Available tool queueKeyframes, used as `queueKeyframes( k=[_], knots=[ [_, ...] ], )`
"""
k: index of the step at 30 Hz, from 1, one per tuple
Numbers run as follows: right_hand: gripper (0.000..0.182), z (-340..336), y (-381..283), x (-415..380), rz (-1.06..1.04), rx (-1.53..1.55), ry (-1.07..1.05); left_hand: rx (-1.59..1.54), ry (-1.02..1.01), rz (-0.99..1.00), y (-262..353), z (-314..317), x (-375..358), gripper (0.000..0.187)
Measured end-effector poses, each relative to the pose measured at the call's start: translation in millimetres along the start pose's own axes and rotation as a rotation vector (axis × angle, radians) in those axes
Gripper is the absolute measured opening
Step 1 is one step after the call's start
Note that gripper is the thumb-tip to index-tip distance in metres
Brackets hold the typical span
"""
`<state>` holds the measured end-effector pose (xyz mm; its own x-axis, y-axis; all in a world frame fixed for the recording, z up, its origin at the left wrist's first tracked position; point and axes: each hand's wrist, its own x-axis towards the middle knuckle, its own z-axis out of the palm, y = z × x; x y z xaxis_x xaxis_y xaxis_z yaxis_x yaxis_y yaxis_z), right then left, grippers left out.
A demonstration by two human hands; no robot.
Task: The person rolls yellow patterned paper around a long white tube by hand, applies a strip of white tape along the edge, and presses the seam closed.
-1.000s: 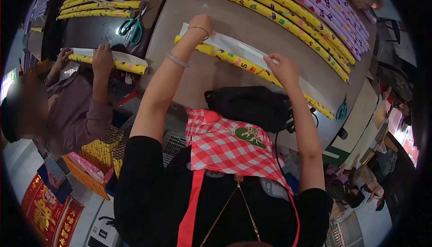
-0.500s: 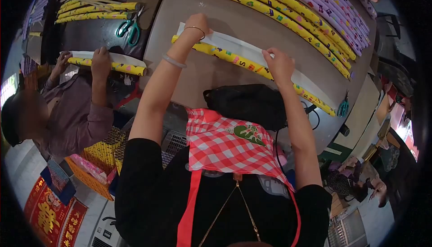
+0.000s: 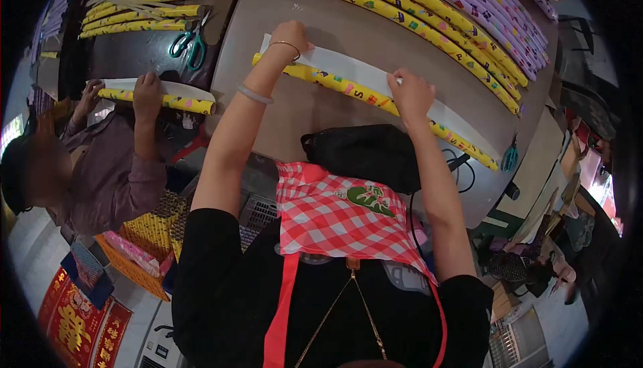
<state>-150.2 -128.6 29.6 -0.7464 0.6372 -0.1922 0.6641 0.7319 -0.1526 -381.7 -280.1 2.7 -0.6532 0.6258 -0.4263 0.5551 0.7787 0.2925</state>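
A roll of yellow printed wrapping paper (image 3: 348, 87) lies slantwise across the brown table before me, with a strip of its white underside (image 3: 362, 66) turned up along the far side. My left hand (image 3: 290, 38) is closed on the paper near the roll's left end; its fingertips are partly hidden. Farther right, my right hand (image 3: 410, 97) pinches the white edge between thumb and fingers. A black bag (image 3: 365, 157) rests on the table between the roll and my red checked apron (image 3: 341, 214).
Yellow rolls (image 3: 402, 16) and purple rolls (image 3: 475, 16) line the table's far side. Green-handled scissors (image 3: 510, 156) lie at the right edge, another pair (image 3: 195, 50) on the left table. A co-worker (image 3: 117, 160) at left handles a similar yellow roll (image 3: 181, 103).
My hands and the roll stay almost in place, with the right hand shifted very slightly left. The whole view has drifted a little.
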Motion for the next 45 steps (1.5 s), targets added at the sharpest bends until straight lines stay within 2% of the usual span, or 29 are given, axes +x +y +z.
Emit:
queueKeyframes(
  k=[1, 6, 8, 9, 11, 13, 17, 21, 24, 26, 29, 31, 32, 33, 34, 35, 37, 41, 43, 44, 45],
  knots=[
    [0.024, 1, 0, 0, 0.001, -0.007, 0.0, 0.011, -0.058, -0.019, 1, -3, -1, 0.031],
    [0.023, 3, -2, -1, 0.012, -0.021, 0.023, -0.029, -0.054, -0.003, 1, -5, -3, 0.028],
    [0.02, 6, -2, -1, -0.012, 0.056, 0.103, -0.031, -0.053, 0.007, -3, -3, -2, 0.027],
    [0.02, 4, -2, -1, -0.009, 0.058, 0.105, -0.07, -0.028, 0.062, -8, 0, -2, 0.028],
    [0.023, 0, -3, 0, 0.026, -0.003, -0.011, -0.106, -0.001, 0.12, -11, -1, -1, 0.029],
    [0.023, 2, -2, 0, 0.021, 0.008, -0.001, -0.173, -0.069, 0.089, -9, -6, -5, 0.028],
    [0.022, 4, -2, 2, 0.014, 0.024, -0.012, -0.096, -0.097, 0.035, 6, -14, -14, 0.034],
    [0.022, 4, -4, 3, 0.048, -0.016, -0.036, 0.02, -0.11, -0.104, 14, -2, -4, 0.05],
    [0.017, 7, -2, 3, 0.01, 0.044, 0.062, 0.087, -0.158, -0.17, 22, -6, -3, 0.056],
    [0.02, 6, -1, 5, 0.027, 0.0, -0.021, 0.123, -0.189, -0.19, 24, -9, -3, 0.058],
    [0.019, 3, -2, 7, 0.052, 0.008, -0.074, 0.122, -0.179, -0.19, 21, -4, -5, 0.056],
    [0.02, 2, -2, 7, 0.04, 0.021, -0.061, 0.1, 0.017, -0.125, 16, 10, -9, 0.047],
    [0.02, 2, -1, 7, 0.023, 0.026, -0.055, 0.104, 0.022, -0.117, 15, 10, -12, 0.047],
    [0.02, 4, -1, 9, 0.028, 0.029, -0.049, 0.076, 0.053, -0.078, 14, 10, -14, 0.039],
    [0.02, 6, 0, 12, 0.048, 0.036, -0.093, 0.048, 0.083, -0.041, 12, 11, -16, 0.031],
    [0.02, 6, 0, 13, 0.067, 0.045, -0.137, 0.052, 0.085, -0.038, 11, 10, -19, 0.031],
    [0.02, 7, 0, 13, 0.075, 0.058, -0.135, -0.102, 0.13, -0.048, 7, 8, -23, 0.024],
    [0.02, 6, 0, 13, 0.09, 0.099, -0.124, -0.011, 0.233, -0.054, 2, 17, -13, 0.022],
    [0.02, 4, -1, 13, 0.089, 0.113, -0.131, 0.083, 0.427, -0.064, 2, 32, 3, 0.02],
    [0.021, 3, -1, 13, 0.087, 0.121, -0.141, 0.086, 0.428, -0.062, 13, 29, -1, 0.02],
    [0.021, 3, -1, 13, 0.088, 0.124, -0.14, -0.062, 0.295, 0.037, 31, 22, -11, 0.021]
  ],
)
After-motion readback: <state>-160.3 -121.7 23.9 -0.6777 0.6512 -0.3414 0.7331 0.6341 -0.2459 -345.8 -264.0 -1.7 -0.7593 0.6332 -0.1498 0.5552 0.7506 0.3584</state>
